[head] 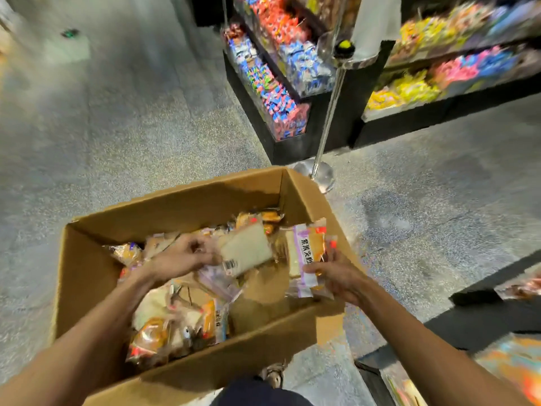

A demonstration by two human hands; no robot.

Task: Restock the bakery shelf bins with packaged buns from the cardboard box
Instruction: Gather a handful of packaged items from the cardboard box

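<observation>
Over the cardboard box (87, 276) on the floor | your left hand (183, 256) grips a white bread pack (246, 249) | your right hand (336, 276) holds a purple-labelled pack (307, 253) at the box's right wall.

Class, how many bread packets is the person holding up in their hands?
2. A clear packet of white bread with a barcode is in the left hand; a purple-labelled bread packet is in the right hand. Others may be stacked behind it.
</observation>
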